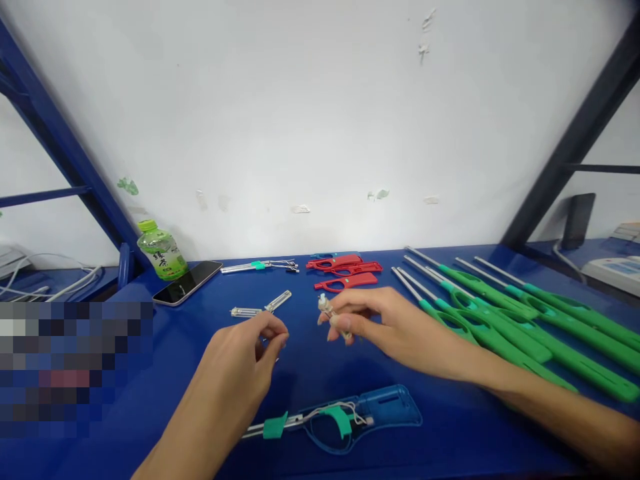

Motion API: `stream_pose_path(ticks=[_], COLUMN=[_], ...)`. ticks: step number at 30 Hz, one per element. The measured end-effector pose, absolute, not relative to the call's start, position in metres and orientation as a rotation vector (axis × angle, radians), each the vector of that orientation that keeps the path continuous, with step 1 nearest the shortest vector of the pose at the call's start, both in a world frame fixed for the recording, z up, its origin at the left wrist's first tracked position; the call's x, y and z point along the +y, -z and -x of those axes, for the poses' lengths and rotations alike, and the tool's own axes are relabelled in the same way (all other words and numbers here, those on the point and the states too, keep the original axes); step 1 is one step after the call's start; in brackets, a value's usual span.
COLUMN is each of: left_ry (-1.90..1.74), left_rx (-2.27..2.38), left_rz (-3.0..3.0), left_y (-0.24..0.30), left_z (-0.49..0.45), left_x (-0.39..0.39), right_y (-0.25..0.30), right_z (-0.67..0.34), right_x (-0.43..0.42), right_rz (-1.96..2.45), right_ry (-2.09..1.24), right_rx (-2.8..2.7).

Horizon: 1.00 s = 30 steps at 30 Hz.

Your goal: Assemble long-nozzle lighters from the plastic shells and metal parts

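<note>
My right hand (pixel 363 319) pinches a small clear lighter fuel tank (pixel 326 305) with a white valve end, held above the table. My left hand (pixel 245 357) is closed, thumb against forefinger; what it holds, if anything, I cannot make out. Just beyond it lie two more clear tanks, one flat (pixel 246 312) and one slanted (pixel 278 301). In front of both hands rests an open blue lighter shell half (pixel 393 408). Inside it sit a teal trigger (pixel 343 421), pale wires and a metal rod; a teal piece (pixel 275 425) is around the rod, which my left forearm partly hides.
Several green long-nosed lighters (pixel 500 333) lie at right, partly under my right forearm. Red shell halves (pixel 346 281) and a rod assembly with wires (pixel 258 265) are at the back. A phone (pixel 188 283) and a green-capped bottle (pixel 163 250) stand back left. Blue posts flank the table.
</note>
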<state>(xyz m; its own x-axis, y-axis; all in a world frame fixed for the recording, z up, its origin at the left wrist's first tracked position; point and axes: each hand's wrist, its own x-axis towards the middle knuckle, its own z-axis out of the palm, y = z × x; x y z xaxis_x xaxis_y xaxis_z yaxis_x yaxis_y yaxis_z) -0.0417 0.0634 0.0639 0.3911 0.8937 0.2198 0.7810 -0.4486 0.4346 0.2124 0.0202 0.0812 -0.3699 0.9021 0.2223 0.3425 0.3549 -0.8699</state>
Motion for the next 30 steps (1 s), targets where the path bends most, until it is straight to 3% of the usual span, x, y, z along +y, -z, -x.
stream_pose_path(ticks=[6,13,22,30], left_ry=[-0.876,-0.981,-1.049,-1.125], left_rx=[1.305,1.194,1.139,1.165], left_rz=[-2.184,-2.054,-1.9,-1.778], left_y=[-0.065,-0.069,-0.075,-0.077], left_z=[0.034,0.026,0.016,0.012], left_x=[0.056,0.049,0.042,0.037], right_y=[-0.05,-0.039,-0.045,-0.052], right_z=[-0.212,-0.223,-0.223,-0.224], right_x=[0.029,0.035,0.032,0.027], right_rz=[0.828,0.618,0.607,0.812], right_ry=[-1.44,-1.694,-1.701,-1.487], right_rx=[-1.684,-1.528,-1.549,-1.718])
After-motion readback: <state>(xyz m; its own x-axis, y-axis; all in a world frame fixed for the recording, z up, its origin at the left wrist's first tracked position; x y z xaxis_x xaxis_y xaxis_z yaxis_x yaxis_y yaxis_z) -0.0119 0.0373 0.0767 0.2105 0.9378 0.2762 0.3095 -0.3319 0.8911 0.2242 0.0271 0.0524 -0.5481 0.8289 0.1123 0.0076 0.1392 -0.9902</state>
